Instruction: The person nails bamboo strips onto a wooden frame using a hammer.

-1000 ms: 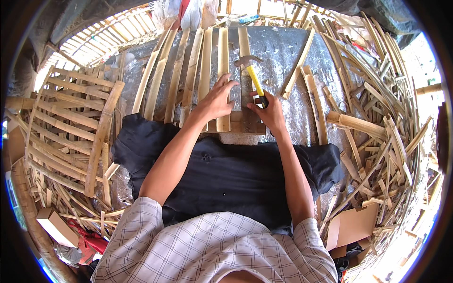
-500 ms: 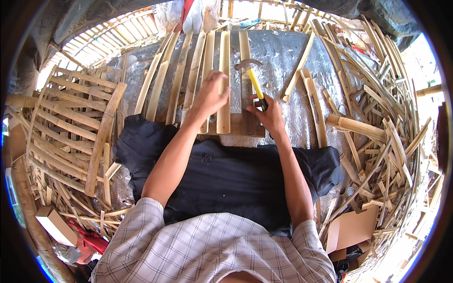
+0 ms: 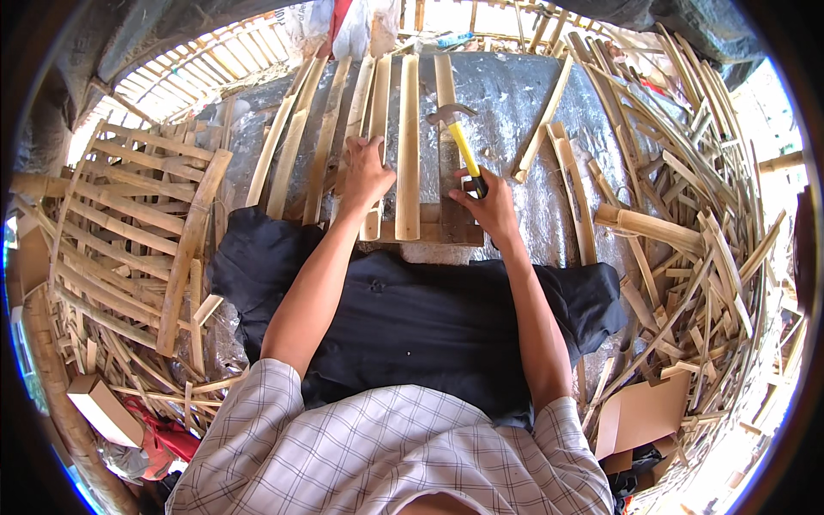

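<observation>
My right hand (image 3: 489, 206) grips the yellow and black handle of a claw hammer (image 3: 457, 134), whose steel head points away from me over a split bamboo slat (image 3: 445, 81). My left hand (image 3: 365, 176) rests palm down on another bamboo slat (image 3: 375, 129), fingers spread along it. Between the two hands lies a third slat (image 3: 408, 146). The near ends of these slats sit on a short wooden crosspiece (image 3: 438, 232) in front of my lap.
Several more slats (image 3: 287, 150) fan out to the left on a grey sheet (image 3: 506, 94). A curved bamboo lattice frame (image 3: 129, 232) stands at left. Heaps of bamboo offcuts (image 3: 687, 240) fill the right. Cardboard pieces (image 3: 644, 412) and a small box (image 3: 103, 408) lie nearby.
My left hand has slid away from me along the slat, from near its end to farther up. The right hand and hammer have stayed nearly in place.
</observation>
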The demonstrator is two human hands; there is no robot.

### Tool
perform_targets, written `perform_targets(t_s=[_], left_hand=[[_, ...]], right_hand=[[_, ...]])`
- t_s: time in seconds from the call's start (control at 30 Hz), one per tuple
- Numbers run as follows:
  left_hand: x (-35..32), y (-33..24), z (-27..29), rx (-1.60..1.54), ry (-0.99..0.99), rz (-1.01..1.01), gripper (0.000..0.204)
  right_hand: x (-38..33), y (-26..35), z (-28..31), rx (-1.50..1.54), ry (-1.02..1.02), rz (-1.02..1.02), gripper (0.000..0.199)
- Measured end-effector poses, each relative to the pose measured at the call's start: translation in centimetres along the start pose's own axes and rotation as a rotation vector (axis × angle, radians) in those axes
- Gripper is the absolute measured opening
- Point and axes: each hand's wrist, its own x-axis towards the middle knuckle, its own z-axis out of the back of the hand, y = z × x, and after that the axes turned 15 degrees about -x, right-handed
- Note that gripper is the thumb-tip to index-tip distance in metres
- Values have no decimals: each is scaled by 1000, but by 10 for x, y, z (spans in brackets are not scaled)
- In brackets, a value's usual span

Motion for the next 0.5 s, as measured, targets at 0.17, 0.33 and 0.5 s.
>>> perform_targets(t_s=[0.17,0.33,0.5], left_hand=[[0,12,-4,-37,-42,-41,66],[-3,3,1,47,-15,6,66],[-3,6,2,42,-14,-21,64]], right_hand=[[0,1,0,2,-11,15,35],[0,1,-1,-3,-5,2,35],[0,3,-1,-16,-5,-1,35]])
